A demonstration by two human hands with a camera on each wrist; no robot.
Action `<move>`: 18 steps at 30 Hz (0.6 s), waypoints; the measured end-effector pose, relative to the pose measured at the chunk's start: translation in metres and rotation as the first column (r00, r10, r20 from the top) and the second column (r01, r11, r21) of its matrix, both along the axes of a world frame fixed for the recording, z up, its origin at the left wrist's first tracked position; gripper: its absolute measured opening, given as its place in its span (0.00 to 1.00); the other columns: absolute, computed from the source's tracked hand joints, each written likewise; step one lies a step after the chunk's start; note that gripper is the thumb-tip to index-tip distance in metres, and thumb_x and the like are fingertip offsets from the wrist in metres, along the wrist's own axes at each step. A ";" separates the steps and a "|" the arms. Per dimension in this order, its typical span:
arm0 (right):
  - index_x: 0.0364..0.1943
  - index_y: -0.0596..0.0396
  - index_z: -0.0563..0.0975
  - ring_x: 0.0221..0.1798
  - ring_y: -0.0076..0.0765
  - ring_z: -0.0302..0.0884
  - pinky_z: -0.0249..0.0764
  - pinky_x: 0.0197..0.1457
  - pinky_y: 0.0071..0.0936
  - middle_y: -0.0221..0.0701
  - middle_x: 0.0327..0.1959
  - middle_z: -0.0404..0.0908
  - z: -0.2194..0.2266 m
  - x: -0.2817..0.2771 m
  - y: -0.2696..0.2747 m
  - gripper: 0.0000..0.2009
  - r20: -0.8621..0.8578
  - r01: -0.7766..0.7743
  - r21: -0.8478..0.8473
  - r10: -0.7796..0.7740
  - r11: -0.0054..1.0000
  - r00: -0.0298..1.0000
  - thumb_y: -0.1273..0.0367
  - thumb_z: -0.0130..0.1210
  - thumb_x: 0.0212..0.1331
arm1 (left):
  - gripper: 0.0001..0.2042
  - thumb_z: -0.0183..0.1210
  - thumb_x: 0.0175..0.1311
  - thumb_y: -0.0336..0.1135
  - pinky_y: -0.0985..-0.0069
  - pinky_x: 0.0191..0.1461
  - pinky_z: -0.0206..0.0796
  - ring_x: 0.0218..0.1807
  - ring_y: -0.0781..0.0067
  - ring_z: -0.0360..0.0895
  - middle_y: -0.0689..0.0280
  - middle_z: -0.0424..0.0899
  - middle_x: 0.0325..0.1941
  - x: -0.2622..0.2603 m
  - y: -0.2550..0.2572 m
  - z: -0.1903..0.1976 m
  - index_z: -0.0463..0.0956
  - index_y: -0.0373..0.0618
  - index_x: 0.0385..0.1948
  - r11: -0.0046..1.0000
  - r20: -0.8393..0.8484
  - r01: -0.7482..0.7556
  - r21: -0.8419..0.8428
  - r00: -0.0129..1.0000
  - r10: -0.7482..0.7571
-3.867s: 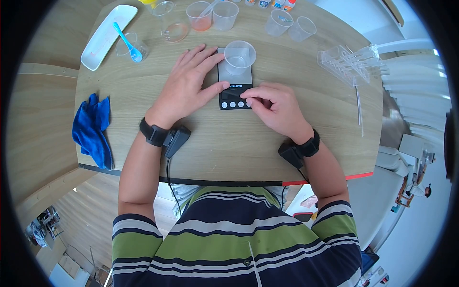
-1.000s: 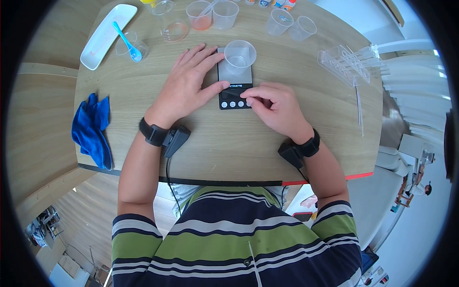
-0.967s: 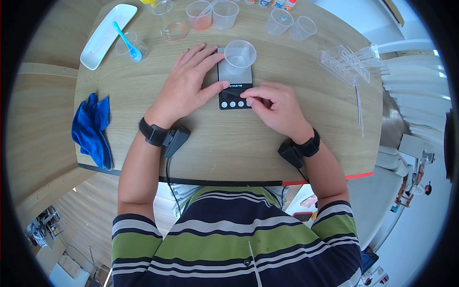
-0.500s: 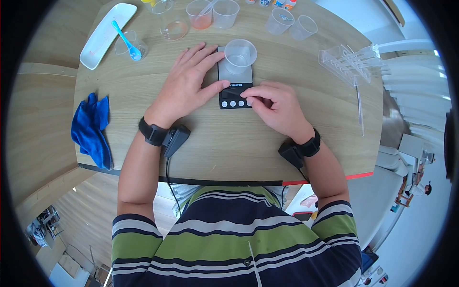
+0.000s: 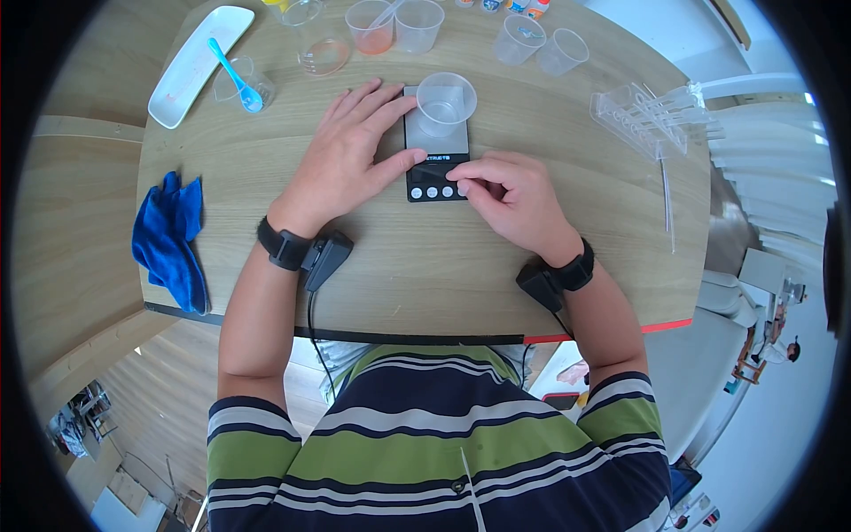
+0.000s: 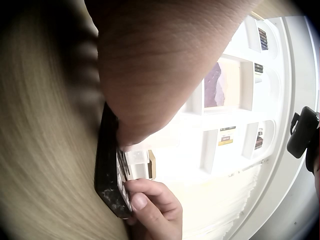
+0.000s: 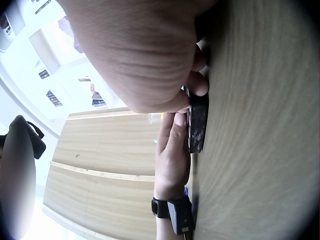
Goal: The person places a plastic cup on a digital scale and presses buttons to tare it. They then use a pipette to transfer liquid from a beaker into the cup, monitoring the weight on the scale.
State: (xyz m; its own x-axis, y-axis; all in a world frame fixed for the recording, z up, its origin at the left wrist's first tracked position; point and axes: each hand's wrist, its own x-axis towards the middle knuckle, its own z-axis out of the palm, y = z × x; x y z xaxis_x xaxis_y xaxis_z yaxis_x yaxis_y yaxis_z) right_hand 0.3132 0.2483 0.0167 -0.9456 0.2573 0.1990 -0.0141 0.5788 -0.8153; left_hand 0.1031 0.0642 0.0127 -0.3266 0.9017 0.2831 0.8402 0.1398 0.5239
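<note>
A small black digital scale [image 5: 436, 146] with a silver weighing plate lies at the middle of the wooden table, its row of round buttons facing the person. On the plate stands a clear plastic cup [image 5: 446, 99] with nothing visible in it. The left hand [image 5: 341, 168] lies along the scale's left side, fingers stretched out, index fingertip close to the cup and thumb at the plate's lower edge. At the lower right corner, the right hand [image 5: 516, 202] holds the scale's edge between curled fingers and thumb. The right wrist view shows its fingertips against the scale's side [image 7: 198, 125].
Plastic cups [image 5: 417, 31] stand along the back, one with pinkish liquid [image 5: 377, 40], beside a glass beaker [image 5: 321, 53]. A white tray [image 5: 199, 66] and a blue spoon [image 5: 253, 99] are at the back left, a blue cloth [image 5: 168, 244] at left, a clear rack [image 5: 643, 120] at right.
</note>
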 end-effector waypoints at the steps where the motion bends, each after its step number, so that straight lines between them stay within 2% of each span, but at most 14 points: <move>1: 0.46 0.52 0.91 0.25 0.23 0.72 0.67 0.30 0.27 0.28 0.28 0.83 -0.001 0.000 0.000 0.08 -0.013 -0.008 0.001 0.008 1.000 1.000 0.77 0.70 0.67 | 0.32 0.72 0.70 0.49 0.47 0.87 0.55 0.83 0.39 0.67 0.52 0.78 0.78 0.000 0.000 -0.001 0.78 0.47 0.73 1.000 0.005 -0.003 0.017 1.000 0.002; 2: 0.46 0.52 0.91 0.25 0.23 0.72 0.67 0.30 0.27 0.28 0.28 0.83 0.000 0.000 0.000 0.08 -0.013 -0.008 0.001 0.008 1.000 1.000 0.77 0.70 0.67 | 0.31 0.72 0.70 0.51 0.46 0.86 0.55 0.82 0.39 0.68 0.51 0.79 0.77 0.000 0.001 -0.001 0.79 0.46 0.71 0.999 0.010 -0.005 0.033 1.000 0.005; 4: 0.44 0.49 0.91 0.27 0.33 0.78 0.71 0.30 0.31 0.31 0.30 0.85 0.001 0.000 0.001 0.08 0.013 0.003 0.011 -0.003 1.000 1.000 0.76 0.69 0.64 | 0.32 0.72 0.70 0.51 0.46 0.86 0.55 0.82 0.39 0.68 0.51 0.79 0.77 0.000 0.001 -0.001 0.79 0.46 0.71 0.999 0.005 -0.004 0.032 1.000 0.004; 17: 0.44 0.49 0.91 0.27 0.32 0.77 0.71 0.30 0.31 0.31 0.30 0.86 0.002 0.000 0.000 0.08 0.012 0.000 0.007 0.000 1.000 1.000 0.76 0.68 0.64 | 0.32 0.72 0.71 0.47 0.47 0.87 0.54 0.84 0.39 0.66 0.53 0.77 0.80 0.000 0.000 0.001 0.76 0.47 0.74 1.000 0.004 0.005 0.000 1.000 -0.005; 18: 0.45 0.51 0.91 0.26 0.27 0.74 0.68 0.30 0.29 0.29 0.29 0.84 0.001 0.000 0.000 0.08 -0.004 -0.005 0.002 0.005 1.000 1.000 0.77 0.69 0.66 | 0.32 0.72 0.71 0.47 0.47 0.87 0.54 0.84 0.39 0.66 0.53 0.77 0.80 0.000 0.000 0.001 0.76 0.47 0.74 1.000 0.004 0.005 0.000 1.000 -0.005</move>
State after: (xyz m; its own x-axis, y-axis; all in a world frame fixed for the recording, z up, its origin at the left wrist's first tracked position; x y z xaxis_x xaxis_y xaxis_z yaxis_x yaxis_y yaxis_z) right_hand 0.3133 0.2483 0.0178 -0.9461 0.2519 0.2036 -0.0206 0.5806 -0.8139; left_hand 0.1029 0.0642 0.0139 -0.3235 0.9034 0.2815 0.8386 0.1359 0.5275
